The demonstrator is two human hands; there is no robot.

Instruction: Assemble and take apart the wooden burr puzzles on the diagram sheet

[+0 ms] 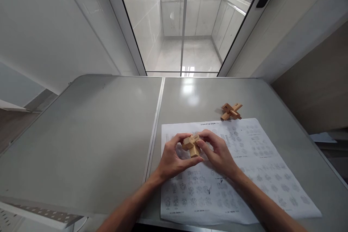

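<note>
Over the printed sheet (201,192), a pale wooden interlocking puzzle (193,149) is held up between both hands. My left hand (174,156) wraps round its left side, the thumb stretched beneath it and the fingers behind. From the right, my right hand (216,150) grips the puzzle with thumb and fingertips, covering part of that side. A dark mark shows on its top piece. Beyond the sheet's far edge sits a second, browner wooden puzzle (231,111) of crossed pieces, with numbers on some faces.
The grey folding table (95,145) has a metal seam running down it. Small diagrams cover the sheet. Behind the far edge stands a glass door (186,29) with a kitchen beyond. White walls rise to the left and right.
</note>
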